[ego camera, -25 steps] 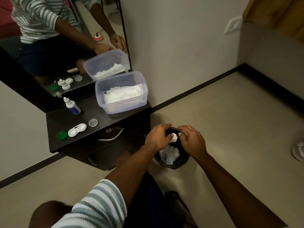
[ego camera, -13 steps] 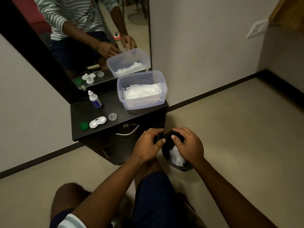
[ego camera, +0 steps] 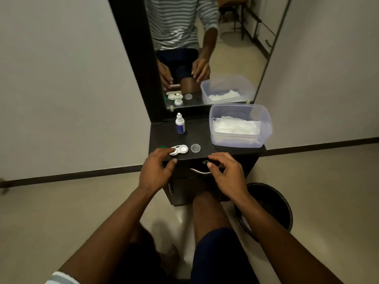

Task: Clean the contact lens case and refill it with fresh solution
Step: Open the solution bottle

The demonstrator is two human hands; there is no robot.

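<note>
Over the cabinet edge, left hand [ego camera: 156, 171] fingers touching lens case [ego camera: 179, 150], right hand [ego camera: 226, 173] loosely curled, empty.

The person wears a short-sleeved top with grey and white horizontal stripes; the cuff of the left sleeve [ego camera: 61, 278] shows at the lower edge. Dark navy shorts [ego camera: 215, 253] end above the bare knees. Both forearms and both hands are uncovered.
</note>
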